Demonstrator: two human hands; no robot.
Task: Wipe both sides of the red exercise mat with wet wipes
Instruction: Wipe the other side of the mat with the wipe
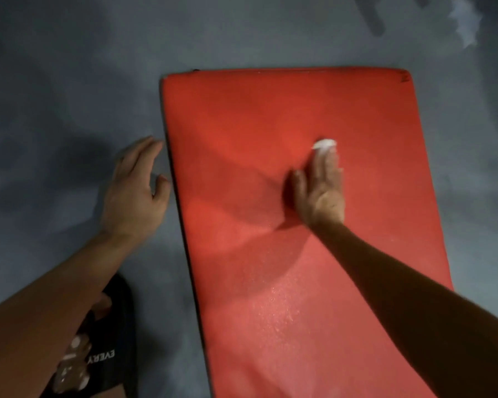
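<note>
Mat (270,282) flat under right hand (322,193); wipe (324,144) beneath fingers (325,165).

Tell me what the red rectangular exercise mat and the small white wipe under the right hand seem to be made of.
The red rectangular exercise mat looks like padded foam with a matte, finely grained skin; near the camera it glistens with wet speckles. The small white wipe under the right hand looks like soft, crumpled nonwoven tissue, though blur leaves that open.

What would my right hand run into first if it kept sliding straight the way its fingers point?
Probably nothing: beyond the right hand and its white wet wipe, only bare flat red exercise mat shows up to its far edge, then the grey floor.
</note>
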